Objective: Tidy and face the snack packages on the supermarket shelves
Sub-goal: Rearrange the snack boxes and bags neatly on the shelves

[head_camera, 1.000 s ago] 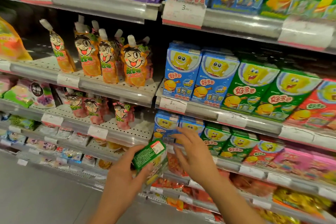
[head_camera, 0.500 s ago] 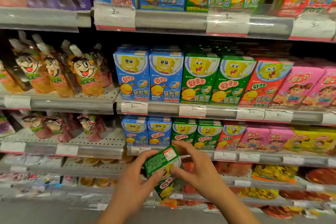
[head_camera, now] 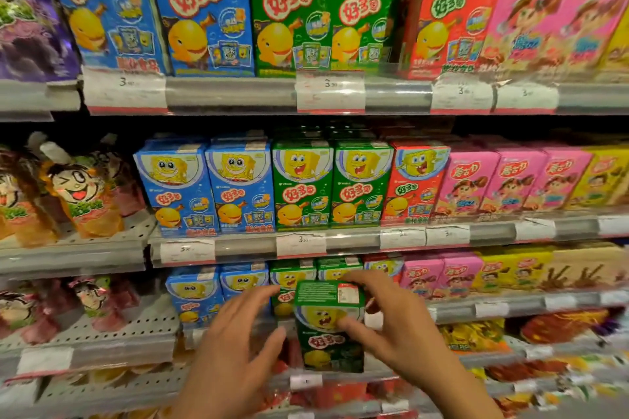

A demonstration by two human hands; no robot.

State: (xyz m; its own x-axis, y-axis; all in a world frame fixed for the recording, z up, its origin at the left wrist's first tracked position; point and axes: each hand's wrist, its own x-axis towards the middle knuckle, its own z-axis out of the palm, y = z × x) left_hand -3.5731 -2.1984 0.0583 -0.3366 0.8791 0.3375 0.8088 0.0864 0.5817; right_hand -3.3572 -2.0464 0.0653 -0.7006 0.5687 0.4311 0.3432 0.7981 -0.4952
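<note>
On the middle shelf (head_camera: 340,243), going left to right, stand orange spouted jelly pouches (head_camera: 85,194) (their number is hard to tell, since they overlap), then two blue cartoon snack boxes (head_camera: 207,187), two green ones (head_camera: 332,184), one red one (head_camera: 413,184), three pink boxes (head_camera: 514,180) and a yellow box (head_camera: 604,177) at the frame edge. The shelf above carries the same order at larger scale: two blue, two green, one red, then pink. On the shelf below, two blue boxes (head_camera: 218,292) show, then green, red, two pink and yellow ones partly hidden behind the hands. The left hand (head_camera: 235,347) is raised in front of that lower row, fingers spread and relaxed, index finger pointing toward the held box's upper left corner; it grasps nothing, and whether it touches the box is unclear. Just right of it, a green snack box (head_camera: 328,326) is held upright and face-forward in front of the lower shelf's green row, its top flap with a small label visible. The right hand (head_camera: 391,330) grips this box, fingers hooked over its top right edge and thumb pressed across its front.
</note>
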